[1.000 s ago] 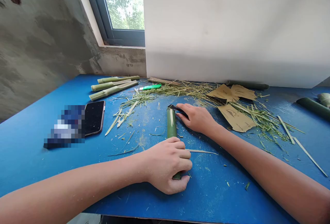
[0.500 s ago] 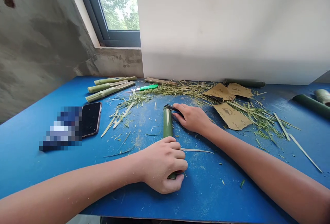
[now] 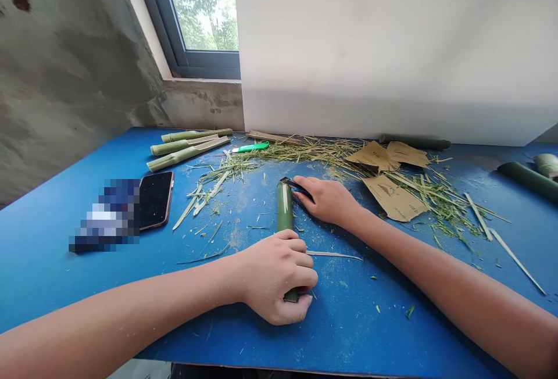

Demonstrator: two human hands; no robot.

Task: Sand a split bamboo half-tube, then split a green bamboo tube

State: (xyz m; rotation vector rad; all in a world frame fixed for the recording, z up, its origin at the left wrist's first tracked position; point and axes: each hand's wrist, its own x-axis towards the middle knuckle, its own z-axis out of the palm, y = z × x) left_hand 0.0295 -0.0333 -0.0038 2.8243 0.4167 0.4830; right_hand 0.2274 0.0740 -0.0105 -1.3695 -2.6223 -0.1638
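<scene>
A piece of green bamboo (image 3: 285,207) lies lengthwise on the blue table, with a pale shaved streak near its far end. My left hand (image 3: 281,274) is closed around its near part, so only a short stub shows below the fingers. At the far end, my right hand (image 3: 326,197) grips a slim black tool (image 3: 302,188) that looks like a peeler. Its head rests across the bamboo's top; the fingers hide part of the handle. A thin pale strip (image 3: 333,254) lies just right of my left hand.
Bamboo shavings (image 3: 318,149) spread along the table's back. Shaped bamboo pieces (image 3: 187,151) and a green-handled cutter (image 3: 253,147) lie at the back left, near a phone (image 3: 156,200). Torn brown cardboard (image 3: 394,197) and dark bamboo tubes (image 3: 527,178) are to the right.
The whole view has shifted very slightly. Both hands, the bamboo and the black tool keep nearly the same positions relative to one another.
</scene>
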